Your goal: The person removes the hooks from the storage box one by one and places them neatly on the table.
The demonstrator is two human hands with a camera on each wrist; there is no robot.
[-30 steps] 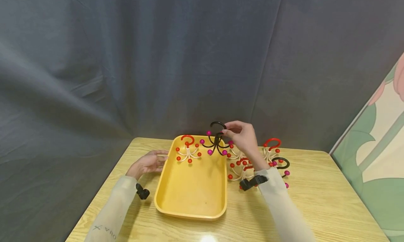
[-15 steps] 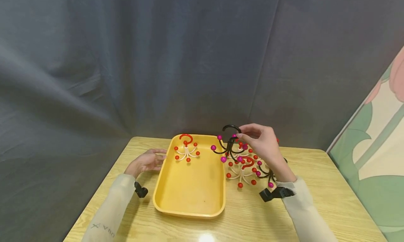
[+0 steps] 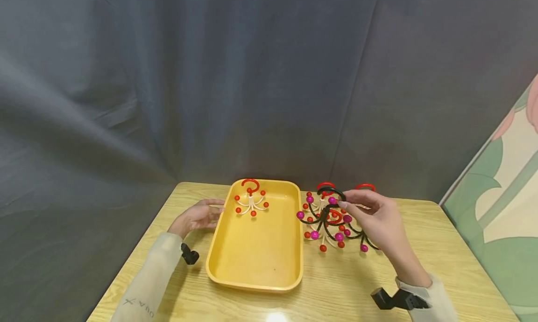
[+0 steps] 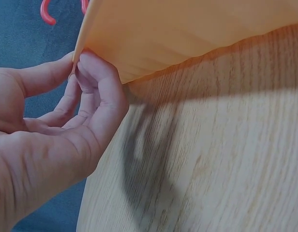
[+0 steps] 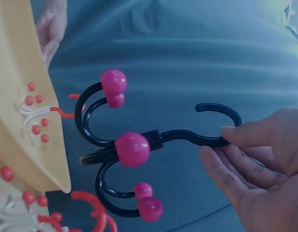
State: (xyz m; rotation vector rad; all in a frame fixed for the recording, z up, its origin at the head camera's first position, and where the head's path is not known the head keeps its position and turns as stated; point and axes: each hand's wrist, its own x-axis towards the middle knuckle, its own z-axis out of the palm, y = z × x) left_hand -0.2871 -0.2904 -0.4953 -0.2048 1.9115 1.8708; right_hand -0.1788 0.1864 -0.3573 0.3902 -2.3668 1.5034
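My right hand (image 3: 378, 221) pinches the hook of a black multi-arm hanger (image 5: 158, 137) with pink balls on its arm tips. It holds this hanger hook-up above the table, right of a yellow tray (image 3: 256, 252). Thumb and fingers of my left hand (image 4: 67, 101) grip the tray's left rim. Inside the tray, near its far left corner, stands a white hanger (image 3: 251, 201) with a red hook and red balls. Several more white hangers with red hooks (image 3: 364, 187) sit right of the tray, partly hidden by the held one.
Another black hanger (image 3: 364, 235) with pink balls rests on the table, partly behind my right hand. The wooden table (image 3: 328, 289) meets a dark grey curtain (image 3: 269, 88) at the back. A panel with a flower pattern (image 3: 513, 210) borders the right side.
My right hand has carried the black hanger from above the tray rightward and nearer to me, over the hangers on the table. My left hand and the tray have stayed put.
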